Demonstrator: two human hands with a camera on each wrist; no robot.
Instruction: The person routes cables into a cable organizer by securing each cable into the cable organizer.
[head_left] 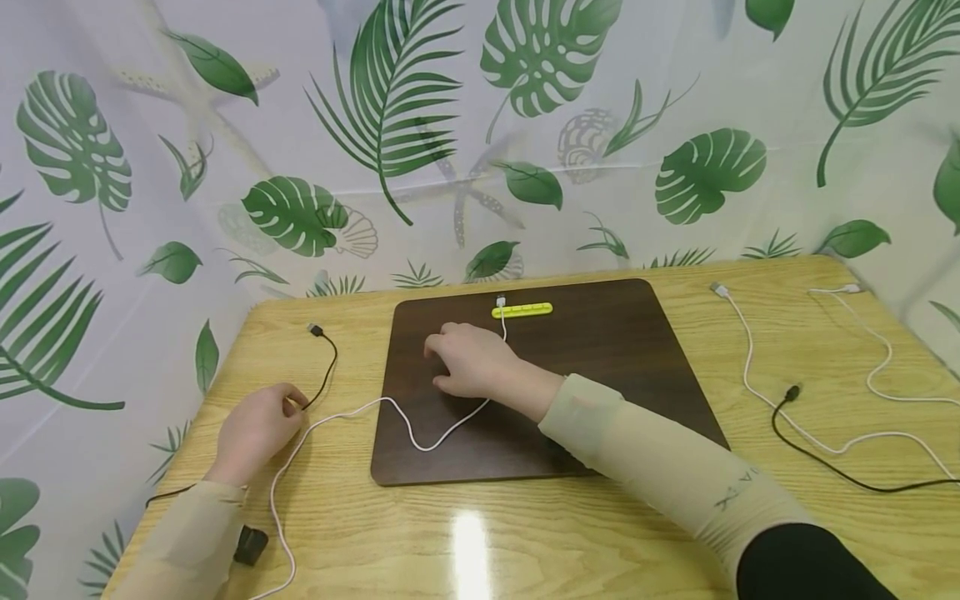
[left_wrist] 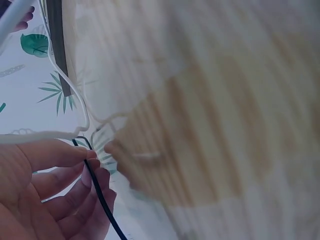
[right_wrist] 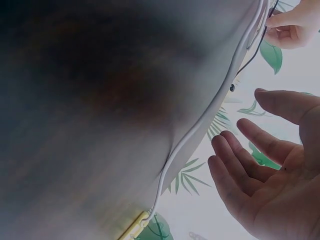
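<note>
My left hand (head_left: pixel 258 429) pinches a black USB cable (head_left: pixel 330 371) between thumb and forefinger at the table's left side. Its plug (head_left: pixel 315 330) lies beyond the fingers; the same cable (left_wrist: pixel 102 197) crosses the fingertips in the left wrist view. Over a dark brown board (head_left: pixel 600 350) my right hand (head_left: pixel 472 362) hovers with loosely bent fingers and nothing in them. Near the board's far edge sits a yellow-green cable clip strip (head_left: pixel 527 310). A white cable (head_left: pixel 427 450) crosses its left end, with its plug (head_left: pixel 501 300) just beyond the strip.
On the right of the wooden table (head_left: pixel 600 533) lie two white cables (head_left: pixel 750 350) and another black cable (head_left: pixel 847 475). A small black object (head_left: pixel 251 545) lies beside the left sleeve. A leaf-patterned curtain (head_left: pixel 450 208) hangs behind the table.
</note>
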